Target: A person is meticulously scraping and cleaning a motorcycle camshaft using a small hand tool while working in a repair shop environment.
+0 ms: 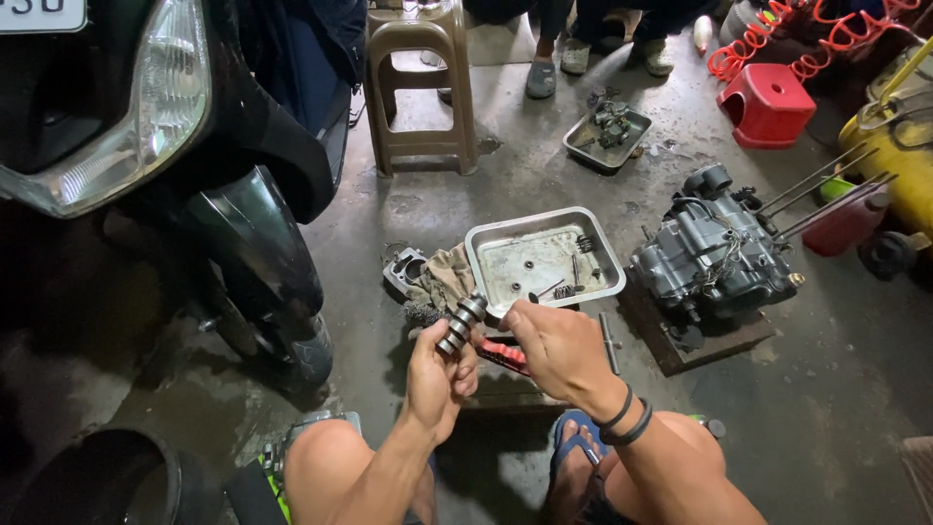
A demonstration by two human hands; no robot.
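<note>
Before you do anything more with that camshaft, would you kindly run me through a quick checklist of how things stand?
1. Left hand has a firm grip on the camshaft: ok, fingers wrap its lower end.
2. Right hand is free: cannot tell; its fingertips are pinched together beside the camshaft, and anything between them is too small to see.
3. Metal tray within reach: ok, just beyond the hands, with small parts inside.
4. Engine block stable: ok, it rests on a wooden board.
5. Rag nearby: ok, left of the tray.
6. Camshaft surface clean: cannot tell.
</note>
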